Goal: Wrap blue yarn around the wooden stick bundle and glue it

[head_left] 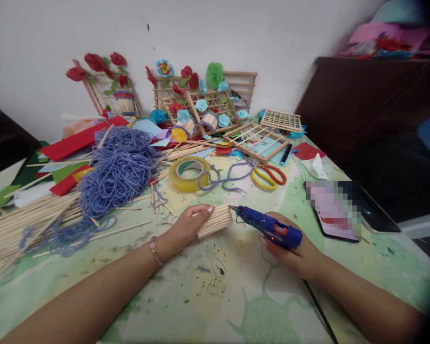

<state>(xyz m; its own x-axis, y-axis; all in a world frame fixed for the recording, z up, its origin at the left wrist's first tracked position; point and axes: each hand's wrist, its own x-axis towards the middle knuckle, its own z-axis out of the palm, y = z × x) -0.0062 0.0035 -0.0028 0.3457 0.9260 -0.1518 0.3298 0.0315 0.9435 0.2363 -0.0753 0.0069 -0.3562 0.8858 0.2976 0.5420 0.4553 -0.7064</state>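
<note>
Inwardly angled hands (pixel 182 229) grip stick bundle (pixel 215 223) (left), glue gun (pixel 263 224) (right).

A worktop (pixel 186 315) patterned in pale green and yellow, flecked with dark stains, spreads before me. To my left, thin wooden sticks (pixel 7 234) lie in a broad pile, under and beside a tangled heap of blue-violet yarn (pixel 118 167). Ahead of me sit a roll of yellowish tape (pixel 177 181), a loop of yarn cord (pixel 220 182) against it, and scissors (pixel 267 187) with yellow and orange-red handles. Farther back lie a stick lattice frame (pixel 276 152) and a black marker (pixel 285 154); to my right, a phone (pixel 333 210), near a crumpled white tissue (pixel 318 168).
</note>
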